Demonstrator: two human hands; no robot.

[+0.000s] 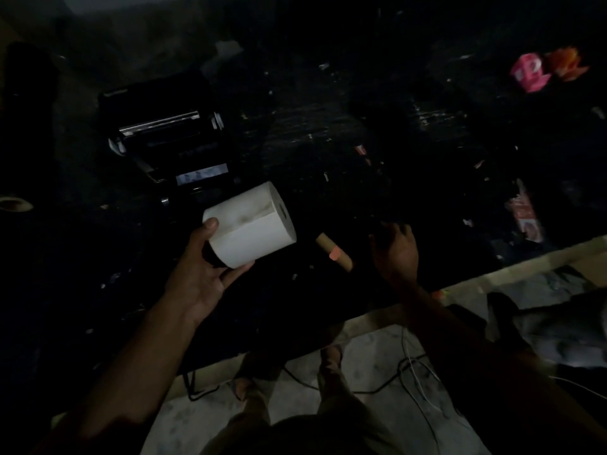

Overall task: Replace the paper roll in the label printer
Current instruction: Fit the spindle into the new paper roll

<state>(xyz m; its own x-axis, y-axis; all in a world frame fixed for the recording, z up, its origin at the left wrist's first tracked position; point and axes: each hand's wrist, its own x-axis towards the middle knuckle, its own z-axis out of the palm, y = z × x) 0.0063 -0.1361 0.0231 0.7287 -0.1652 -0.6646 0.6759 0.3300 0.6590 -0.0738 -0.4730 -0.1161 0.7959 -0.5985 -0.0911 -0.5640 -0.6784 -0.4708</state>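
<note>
Very dim room, dark worktop (328, 307) w/ a pale front edge running across the lower right. Far left, a dark cylinder-ish shape w/ a pale rim (14, 203), too murky to name. Next over, the label printer (164, 139) sits on the worktop w/ its lid open; a shiny metal bar shows across the inside, and the bay looks dark.

Just in front of the printer, the left hand (203, 274) is wrapped round one end of a fat white paper roll (251, 224), thumb on top, fingers curled underneath, roll lifted off the surface and tilted, its core hole facing right. Roll hangs close to the printer's front edge, not inside it.

Right of the roll, a bare brown cardboard core (333, 252) w/ an orange patch lies flat on the worktop, between the two hands. The right hand (395, 251) is just beside it, palm down, fingers spread loose over the surface; can't tell if it grasps anything, too dark.

Further right: scattered scraps, a reddish printed packet (525, 211), and at the back a pink wrapper (528, 72) beside an orange one (566, 62). Below the edge, floor w/ thin cables (414, 366).
</note>
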